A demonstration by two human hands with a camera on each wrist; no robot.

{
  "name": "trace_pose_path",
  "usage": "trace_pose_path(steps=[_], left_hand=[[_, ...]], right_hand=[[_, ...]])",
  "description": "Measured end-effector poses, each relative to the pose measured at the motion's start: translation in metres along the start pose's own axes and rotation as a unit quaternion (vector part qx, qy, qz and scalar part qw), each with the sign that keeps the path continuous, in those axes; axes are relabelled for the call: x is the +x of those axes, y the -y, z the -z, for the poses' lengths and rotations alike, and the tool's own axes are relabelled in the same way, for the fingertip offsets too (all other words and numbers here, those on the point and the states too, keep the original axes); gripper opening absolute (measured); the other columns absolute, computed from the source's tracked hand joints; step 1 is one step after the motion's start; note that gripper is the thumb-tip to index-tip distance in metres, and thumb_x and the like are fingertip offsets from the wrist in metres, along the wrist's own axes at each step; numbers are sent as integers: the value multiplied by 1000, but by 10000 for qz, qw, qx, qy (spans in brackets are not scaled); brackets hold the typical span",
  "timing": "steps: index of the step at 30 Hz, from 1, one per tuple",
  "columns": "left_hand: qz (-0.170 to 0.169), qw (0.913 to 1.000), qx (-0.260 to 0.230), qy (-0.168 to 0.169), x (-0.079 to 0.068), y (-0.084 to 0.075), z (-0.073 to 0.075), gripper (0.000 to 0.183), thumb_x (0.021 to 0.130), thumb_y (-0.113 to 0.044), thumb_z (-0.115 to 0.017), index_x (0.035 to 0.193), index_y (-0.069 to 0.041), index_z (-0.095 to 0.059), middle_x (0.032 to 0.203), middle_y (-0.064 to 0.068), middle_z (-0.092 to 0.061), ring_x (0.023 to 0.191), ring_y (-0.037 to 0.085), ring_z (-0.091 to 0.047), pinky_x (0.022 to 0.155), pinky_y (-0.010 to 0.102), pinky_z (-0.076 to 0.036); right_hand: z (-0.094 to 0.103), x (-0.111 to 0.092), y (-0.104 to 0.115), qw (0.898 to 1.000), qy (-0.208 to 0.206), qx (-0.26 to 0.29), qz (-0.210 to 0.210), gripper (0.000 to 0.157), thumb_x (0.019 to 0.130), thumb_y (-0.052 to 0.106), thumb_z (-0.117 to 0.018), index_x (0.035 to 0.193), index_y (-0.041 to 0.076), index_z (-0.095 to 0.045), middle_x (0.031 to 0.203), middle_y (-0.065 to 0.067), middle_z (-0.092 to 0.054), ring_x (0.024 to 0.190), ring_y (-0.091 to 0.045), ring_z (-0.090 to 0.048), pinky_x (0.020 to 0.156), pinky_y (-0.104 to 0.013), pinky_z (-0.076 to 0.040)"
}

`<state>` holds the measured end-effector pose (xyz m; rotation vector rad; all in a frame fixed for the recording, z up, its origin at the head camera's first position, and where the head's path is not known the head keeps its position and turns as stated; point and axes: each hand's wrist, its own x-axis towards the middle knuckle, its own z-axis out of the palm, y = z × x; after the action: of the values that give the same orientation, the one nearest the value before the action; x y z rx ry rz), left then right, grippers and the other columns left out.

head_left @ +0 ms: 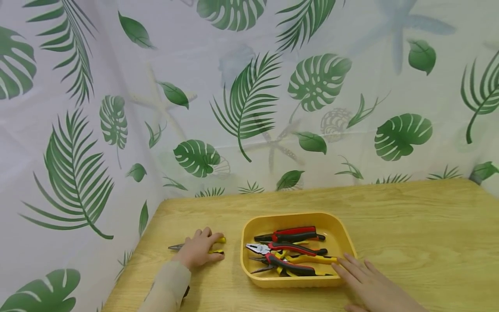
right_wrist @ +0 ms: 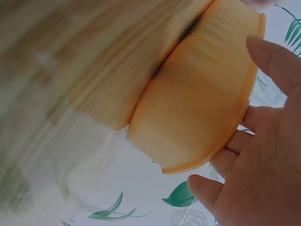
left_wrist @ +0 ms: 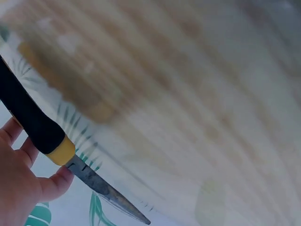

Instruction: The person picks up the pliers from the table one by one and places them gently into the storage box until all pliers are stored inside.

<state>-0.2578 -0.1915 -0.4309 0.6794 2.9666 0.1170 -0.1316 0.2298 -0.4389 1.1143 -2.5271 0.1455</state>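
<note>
On the left part of the table, my left hand [head_left: 199,251] grips needle-nose pliers from above. Their yellow and black handle ends [head_left: 219,251] show between the spread finger and thumb, while the pointed metal jaws stick out to the left. In the left wrist view, the fingers [left_wrist: 59,183] lie along the pliers [left_wrist: 35,117] by the handle and the jaw base. A yellow plastic tray [head_left: 246,225] stands to the right, holding several pliers [head_left: 296,234] with red-black or yellow-black handles. Straight fingers of my right hand [head_left: 366,277] touch the tray's right rim, as the right wrist view [right_wrist: 263,150] also shows.
The wooden table [head_left: 421,234] extends right of the tray and ends on the left near the left forearm. Leaf-patterned white cloth [head_left: 249,108] hangs behind and along the left side. A small dark object [head_left: 186,292] peeks out beside the left sleeve.
</note>
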Motion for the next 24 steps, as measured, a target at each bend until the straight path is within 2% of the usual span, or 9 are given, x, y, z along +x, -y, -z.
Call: trace_pose_path(steps=[4,10,13,19,24], left_hand=[[-53,9996,56,-274,0,-4,4,55,80,-50,-57,127,-22,-48,94,-2,-39,83,19,-34,62,40,-29],[-251,9962,313,-771,2,-14,14,53,81,-48,-55,127,-22,-47,97,0,-40,85,19,-35,62,40,-28],[-274,9941,350,-986,2,-19,21,53,82,-47,-55,128,-23,-47,102,2,-42,89,21,-37,64,42,-30],[-117,9897,389,-1374,-2,-33,36,56,82,-50,-53,131,-25,-43,110,5,-42,96,23,-37,67,43,-31],[-234,9880,550,-1425,-2,-47,42,56,83,-52,-49,132,-26,-41,114,7,-41,97,24,-37,67,44,-31]], right_hand=[[-1,0,1,10000,-78,-17,1,76,80,49,-57,137,9,-27,120,-20,-49,128,-4,16,95,-18,17],[-2,-1,0,9998,-146,-93,91,86,79,49,-58,143,14,-13,119,-21,-49,128,-6,16,96,-19,16],[-2,-1,0,9998,-126,-109,104,86,79,49,-58,143,15,-11,119,-21,-49,128,-6,16,96,-19,16],[-2,0,0,9998,-125,-83,102,85,79,49,-58,143,14,-14,119,-21,-49,128,-6,16,96,-19,17],[-2,0,0,9999,-72,-66,41,80,79,50,-57,139,11,-23,120,-20,-48,128,-5,17,95,-18,17]])
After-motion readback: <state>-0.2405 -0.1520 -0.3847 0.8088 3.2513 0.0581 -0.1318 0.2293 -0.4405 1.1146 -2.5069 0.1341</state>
